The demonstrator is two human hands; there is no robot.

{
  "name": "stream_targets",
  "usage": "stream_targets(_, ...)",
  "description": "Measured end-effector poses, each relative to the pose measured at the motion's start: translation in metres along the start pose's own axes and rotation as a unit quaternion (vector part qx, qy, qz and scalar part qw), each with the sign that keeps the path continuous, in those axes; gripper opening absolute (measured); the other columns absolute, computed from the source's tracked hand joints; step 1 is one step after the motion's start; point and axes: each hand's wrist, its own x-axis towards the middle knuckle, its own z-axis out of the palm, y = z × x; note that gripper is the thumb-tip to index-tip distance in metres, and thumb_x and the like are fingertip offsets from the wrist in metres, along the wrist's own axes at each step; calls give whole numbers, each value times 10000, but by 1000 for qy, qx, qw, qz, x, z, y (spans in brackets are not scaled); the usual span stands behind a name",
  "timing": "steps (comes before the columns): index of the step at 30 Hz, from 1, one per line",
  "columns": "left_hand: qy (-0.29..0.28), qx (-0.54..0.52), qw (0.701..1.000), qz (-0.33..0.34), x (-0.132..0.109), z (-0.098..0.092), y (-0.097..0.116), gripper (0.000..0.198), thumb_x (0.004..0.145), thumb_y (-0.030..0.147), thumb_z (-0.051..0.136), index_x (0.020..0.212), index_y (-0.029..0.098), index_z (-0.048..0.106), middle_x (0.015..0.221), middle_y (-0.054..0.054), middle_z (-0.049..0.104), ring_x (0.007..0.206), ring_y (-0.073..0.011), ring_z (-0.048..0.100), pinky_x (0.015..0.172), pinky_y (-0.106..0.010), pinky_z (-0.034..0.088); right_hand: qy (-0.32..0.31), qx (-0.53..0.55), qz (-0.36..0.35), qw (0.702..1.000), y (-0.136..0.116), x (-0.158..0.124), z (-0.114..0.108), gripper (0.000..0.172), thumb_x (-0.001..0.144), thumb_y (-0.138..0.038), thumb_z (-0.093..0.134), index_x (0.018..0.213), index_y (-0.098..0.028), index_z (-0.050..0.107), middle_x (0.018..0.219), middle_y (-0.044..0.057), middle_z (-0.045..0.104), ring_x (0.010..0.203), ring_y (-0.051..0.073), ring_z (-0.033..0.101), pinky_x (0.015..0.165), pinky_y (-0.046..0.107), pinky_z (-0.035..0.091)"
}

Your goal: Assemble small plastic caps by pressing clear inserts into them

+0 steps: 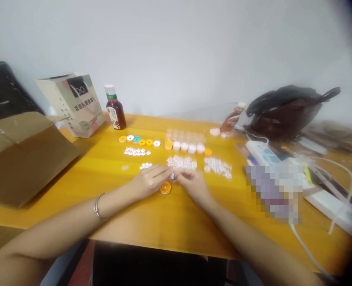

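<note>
My left hand [153, 178] and my right hand [192, 183] meet over the middle of the table, fingertips pinched together. Between them is a small silvery-white piece [173, 175], too blurred to name more exactly. Just below the fingers an orange round cap [165, 188] lies on the table. Beyond my hands are a patch of small white pieces [181, 162] and a second patch of white pieces [217, 167] to the right. Small silvery pieces [136, 151] lie in rows at the left, with a smaller cluster of white pieces [146, 165] beside my left hand.
Orange, white and blue round caps [137, 140] line the back, near white-sided round containers [184, 147]. A sauce bottle [115, 109], paper bag [77, 105] and cardboard box [27, 159] stand left. On the right are a tilted bottle [233, 118], dark bag [285, 113] and power strip [263, 153].
</note>
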Motion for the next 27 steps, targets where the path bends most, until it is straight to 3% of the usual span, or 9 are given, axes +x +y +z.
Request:
stream_targets(4, 26, -74, 996, -40, 0, 2, -3, 283, 855, 155, 532, 1136, 164, 554, 970, -93, 644, 861, -158, 609, 745, -303, 533, -1, 39, 34, 999, 1, 1, -1, 149, 675, -305, 633, 722, -185, 707, 694, 16, 699, 627, 147, 634, 680, 312, 530)
stream_targets(8, 6, -120, 991, -62, 0, 1, -3, 281, 856, 183, 538, 1136, 171, 565, 968, -93, 644, 875, -159, 614, 761, -303, 534, -6, 23, 33, 999, 1, 3, -2, 136, 654, -296, 660, 724, -184, 695, 676, 8, 688, 625, 134, 620, 684, 294, 522)
stream_targets(17, 14, -91, 995, -23, 1, -2, 2, 286, 853, 149, 530, 1135, 176, 565, 999, -89, 656, 904, -166, 618, 778, -314, 529, -13, -39, -4, 999, 0, 2, -4, 164, 674, -338, 660, 662, -176, 641, 663, 11, 662, 639, 130, 598, 674, 283, 502)
stream_targets(24, 37, -214, 962, -164, 5, 0, 2, 199, 818, 217, 591, 1007, 169, 636, 940, -75, 673, 857, -161, 634, 782, -310, 524, -20, 19, 30, 999, 2, 4, -4, 210, 678, -369, 683, 698, -165, 643, 617, -2, 640, 557, 99, 565, 609, 254, 484)
stream_targets(27, 35, -232, 954, -188, 6, -1, 1, 189, 819, 238, 588, 982, 161, 647, 920, -79, 675, 840, -163, 638, 770, -309, 527, -20, 51, 46, 997, 6, 6, -5, 242, 653, -370, 709, 740, -155, 639, 613, 2, 645, 552, 101, 572, 586, 248, 477)
